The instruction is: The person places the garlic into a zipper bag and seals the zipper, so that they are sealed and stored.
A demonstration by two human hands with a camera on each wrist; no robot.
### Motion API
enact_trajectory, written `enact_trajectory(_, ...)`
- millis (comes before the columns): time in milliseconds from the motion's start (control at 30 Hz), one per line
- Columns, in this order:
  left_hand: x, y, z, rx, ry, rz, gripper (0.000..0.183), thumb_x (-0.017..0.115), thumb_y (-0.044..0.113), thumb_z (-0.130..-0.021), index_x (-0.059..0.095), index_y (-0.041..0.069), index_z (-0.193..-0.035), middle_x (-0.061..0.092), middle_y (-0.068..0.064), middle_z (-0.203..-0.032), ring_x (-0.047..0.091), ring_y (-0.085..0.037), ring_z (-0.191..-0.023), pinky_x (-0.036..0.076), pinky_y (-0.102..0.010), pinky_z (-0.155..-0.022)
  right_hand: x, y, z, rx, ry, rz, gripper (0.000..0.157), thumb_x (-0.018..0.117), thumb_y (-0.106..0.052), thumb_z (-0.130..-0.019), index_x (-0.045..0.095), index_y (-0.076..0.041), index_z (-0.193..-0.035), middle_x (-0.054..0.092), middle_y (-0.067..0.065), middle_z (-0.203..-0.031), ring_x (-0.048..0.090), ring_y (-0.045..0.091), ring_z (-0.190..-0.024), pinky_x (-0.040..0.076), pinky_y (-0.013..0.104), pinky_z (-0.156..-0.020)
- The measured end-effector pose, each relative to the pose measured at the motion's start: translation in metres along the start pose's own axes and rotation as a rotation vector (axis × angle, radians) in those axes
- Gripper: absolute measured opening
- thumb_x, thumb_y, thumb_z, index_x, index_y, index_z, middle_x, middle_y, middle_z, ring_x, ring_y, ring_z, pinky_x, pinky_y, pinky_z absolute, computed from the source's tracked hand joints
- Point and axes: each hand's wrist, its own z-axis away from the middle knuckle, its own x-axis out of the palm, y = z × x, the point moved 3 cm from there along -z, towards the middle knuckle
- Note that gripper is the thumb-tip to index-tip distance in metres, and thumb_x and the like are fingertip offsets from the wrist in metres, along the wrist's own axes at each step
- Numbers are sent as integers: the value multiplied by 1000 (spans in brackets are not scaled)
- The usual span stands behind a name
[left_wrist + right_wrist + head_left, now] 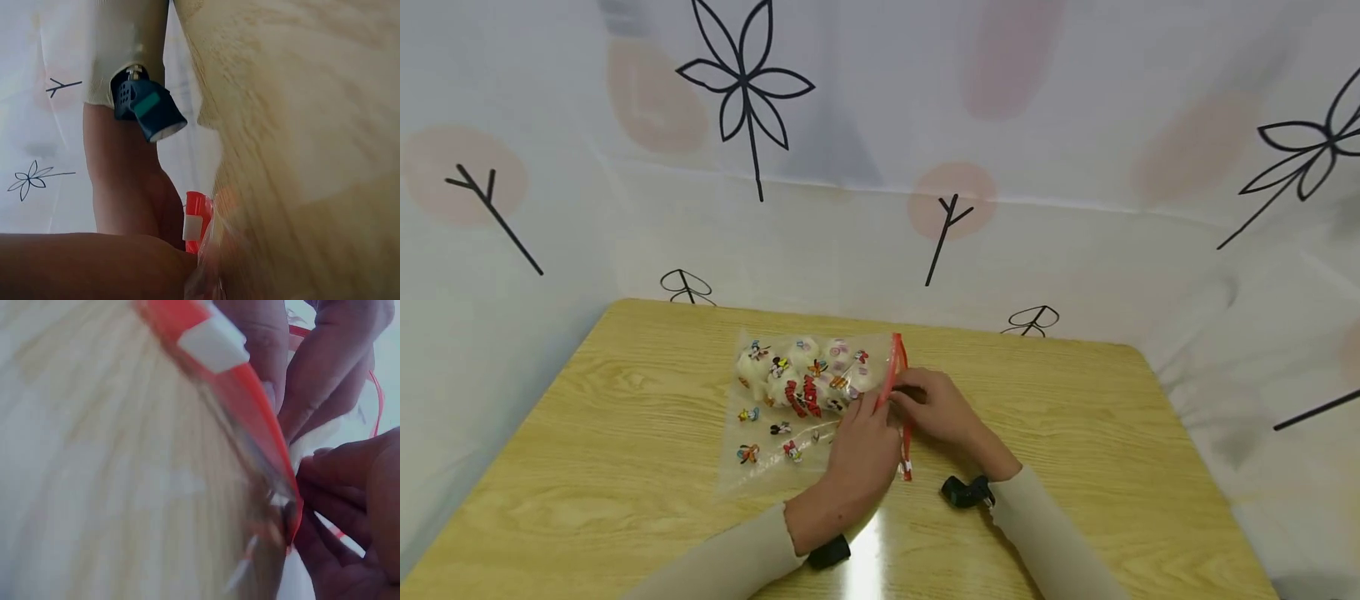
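Observation:
A clear zip bag [760, 433] with cartoon prints and a red zip edge lies on the table, and several pale round things [838, 354] with pinkish marks show through it. My left hand [861, 454] lies over the bag's right side and pinches the red zip edge [265, 406]. Just to its right, my right hand [942, 408] pinches the bag at the same opening; its fingertips are partly hidden in the head view. The right wrist view shows both hands' fingers close together at the edge. A white slider [192, 227] sits at the near end of the zip.
The wooden table [625, 400] reaches back to a pale cloth [850, 242] with flower drawings, which also hangs at both sides. A black wrist camera [966, 492] is strapped to the right wrist, and another [830, 552] to the left.

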Motion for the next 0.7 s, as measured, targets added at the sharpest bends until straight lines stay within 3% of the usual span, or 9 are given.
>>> enact_trajectory(233,-1,-1,-2,14,-4,-4,19,72,22,-96,82,9,-105,71,-2,-103,54,-24,-106,47,-37,-96,-8,3,22,10,13,-175,31,67,-1,-103,70,-3,-133,70,13,-134,67,32,-127,54,44,-106)
enact_trajectory(400,-1,-3,-2,30,-5,7,20,70,22,-95,81,9,-107,70,0,-97,51,-23,-100,46,-37,-97,-17,8,37,17,130,-252,27,63,3,-104,69,3,-130,70,18,-130,68,35,-121,56,30,-102)
enact_trajectory(533,-2,-4,-2,42,-14,3,20,68,22,-97,81,10,-107,71,1,-99,51,-23,-100,46,-37,-98,-23,8,45,1,191,-278,20,61,2,-105,71,3,-122,72,19,-122,69,35,-115,56,23,-97)
enact_trajectory(700,-2,-6,-1,60,-16,9,21,69,21,-98,81,10,-110,74,0,-103,53,-23,-102,47,-37,-101,-25,4,50,-16,189,-194,18,63,1,-105,71,1,-121,73,16,-119,71,34,-110,58,30,-94)
